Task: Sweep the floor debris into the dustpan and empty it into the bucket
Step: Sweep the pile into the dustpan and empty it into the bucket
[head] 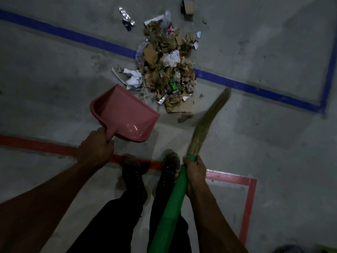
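Head view, looking down at a grey concrete floor (264, 152). Left hand (95, 146) grips the handle of a pink dustpan (125, 114), held tilted with its open mouth toward the debris pile (167, 66). Right hand (194, 173) grips the green handle of a grass broom (206, 123), whose blurred bristle tip lies just right of the pile. Cardboard scraps, crumpled paper and foil wrappers make up the pile, which lies across a blue tape line (255, 88). Dark shoes (171, 165) stand on a red tape line (229, 177).
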The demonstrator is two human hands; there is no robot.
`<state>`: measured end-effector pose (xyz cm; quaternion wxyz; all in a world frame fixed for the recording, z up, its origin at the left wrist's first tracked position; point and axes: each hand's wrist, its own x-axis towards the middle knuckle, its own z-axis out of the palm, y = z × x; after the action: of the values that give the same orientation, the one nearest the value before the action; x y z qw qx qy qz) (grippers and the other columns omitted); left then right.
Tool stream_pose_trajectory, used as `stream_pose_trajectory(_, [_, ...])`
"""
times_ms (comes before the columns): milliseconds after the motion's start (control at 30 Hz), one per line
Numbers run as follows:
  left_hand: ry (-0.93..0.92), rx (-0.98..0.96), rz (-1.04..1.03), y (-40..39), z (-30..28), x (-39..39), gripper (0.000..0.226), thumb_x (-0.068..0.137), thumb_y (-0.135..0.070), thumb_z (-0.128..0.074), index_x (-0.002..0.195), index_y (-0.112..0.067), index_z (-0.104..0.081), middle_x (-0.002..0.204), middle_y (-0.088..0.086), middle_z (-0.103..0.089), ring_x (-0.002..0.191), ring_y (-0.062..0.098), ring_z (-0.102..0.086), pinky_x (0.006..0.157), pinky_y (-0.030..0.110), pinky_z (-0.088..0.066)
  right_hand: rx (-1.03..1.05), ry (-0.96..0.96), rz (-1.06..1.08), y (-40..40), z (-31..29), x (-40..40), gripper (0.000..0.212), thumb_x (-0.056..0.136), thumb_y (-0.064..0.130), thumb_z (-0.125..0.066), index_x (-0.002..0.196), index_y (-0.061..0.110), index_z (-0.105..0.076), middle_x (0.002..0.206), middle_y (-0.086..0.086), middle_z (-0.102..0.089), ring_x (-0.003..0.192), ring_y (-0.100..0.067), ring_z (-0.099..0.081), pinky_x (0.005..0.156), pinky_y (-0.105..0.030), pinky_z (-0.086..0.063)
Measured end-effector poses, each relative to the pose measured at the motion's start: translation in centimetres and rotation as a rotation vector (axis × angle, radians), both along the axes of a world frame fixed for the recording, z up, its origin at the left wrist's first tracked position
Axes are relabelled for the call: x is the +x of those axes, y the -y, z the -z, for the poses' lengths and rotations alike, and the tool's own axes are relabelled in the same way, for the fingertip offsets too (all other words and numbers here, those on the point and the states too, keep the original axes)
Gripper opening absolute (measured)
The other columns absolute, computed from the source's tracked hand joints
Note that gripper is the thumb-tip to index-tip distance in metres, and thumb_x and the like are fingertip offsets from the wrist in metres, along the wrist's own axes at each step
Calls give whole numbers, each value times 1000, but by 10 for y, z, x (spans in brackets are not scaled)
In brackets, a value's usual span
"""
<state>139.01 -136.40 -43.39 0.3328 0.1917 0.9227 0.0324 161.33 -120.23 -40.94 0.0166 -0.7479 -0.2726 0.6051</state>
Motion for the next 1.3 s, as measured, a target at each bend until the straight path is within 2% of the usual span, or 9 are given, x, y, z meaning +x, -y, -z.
stream_pose_trajectory(333, [-24, -33, 0, 17, -4, -18, 33, 87, -37, -52, 107, -10, -49, 102, 19, -58, 89, 41, -59, 74, 43, -48, 29, -140, -60, 19, 22, -80, 33, 75, 12, -63, 107, 20, -61, 82, -15, -56, 66, -28, -57, 55, -36, -52])
stream_pose_trajectory(433, [34, 21, -36, 18, -18, -16, 45, 75, -44, -40, 100, -7, -48, 97, 20, -56, 88, 42, -58, 71, 42, -44, 96, -98, -77, 8, -6, -63, 41, 84, 9, -63, 122, 24, -56, 96, -19, -62, 66, -27, -59, 50, -29, -52])
stream_pose_trajectory(533, [63, 31, -64, 13, -35, -15, 53, 70, -46, -39, 104, -6, -50, 97, 22, -56, 89, 43, -59, 73, 44, -45, 190, -3, -196, -16, -28, -52, 62, 74, 27, -66, 132, 38, -48, 111, -14, -65, 80, -33, -66, 67, -43, -60])
stream_pose_trajectory(600, [68, 28, -83, 5, -47, -17, 56, 70, -48, -40, 106, -6, -51, 99, 21, -57, 90, 42, -59, 74, 45, -46, 222, 10, -249, -39, -45, -57, 62, 73, 29, -65, 131, 41, -47, 111, -14, -65, 82, -34, -67, 72, -48, -59])
stream_pose_trajectory(700, [52, 42, -111, -10, -55, -20, 37, 83, -39, -49, 104, -8, -50, 101, 20, -57, 91, 43, -59, 73, 43, -46, 255, -28, -299, -87, -68, -77, 61, 86, 14, -61, 140, 32, -41, 106, -15, -61, 66, -29, -64, 59, -38, -58])
stream_pose_trajectory(867, [23, 45, -173, -57, -52, -32, 21, 88, -28, -55, 103, -15, -52, 102, 15, -59, 91, 39, -60, 70, 38, -44, 331, -37, -472, -177, -73, -128, 56, 87, 11, -60, 139, 26, -44, 94, -3, -58, 64, -25, -64, 55, -35, -58])
stream_pose_trajectory(1033, [-9, 89, -283, -121, -38, -47, 17, 87, -24, -60, 101, -16, -56, 95, 13, -59, 85, 38, -60, 69, 41, -48, 393, -61, -715, -293, -45, -196, 55, 82, 12, -62, 133, 26, -48, 92, -5, -58, 87, -35, -67, 75, -52, -59])
stream_pose_trajectory(1200, [-95, 42, -353, -189, -13, -68, 23, 87, -20, -62, 106, -8, -59, 102, 20, -61, 92, 42, -59, 72, 42, -45, 351, -15, -920, -415, -1, -274, 51, 83, 8, -65, 131, 16, -48, 96, -15, -54, 71, -36, -62, 47, -35, -54])
stream_pose_trajectory(1300, [-126, 6, -412, -225, -1, -77, 25, 88, -21, -63, 108, -7, -59, 105, 23, -62, 95, 43, -59, 74, 43, -44, 283, 79, -1056, -467, 28, -309, 48, 85, 6, -64, 131, 11, -48, 96, -15, -54, 68, -34, -62, 40, -29, -51])
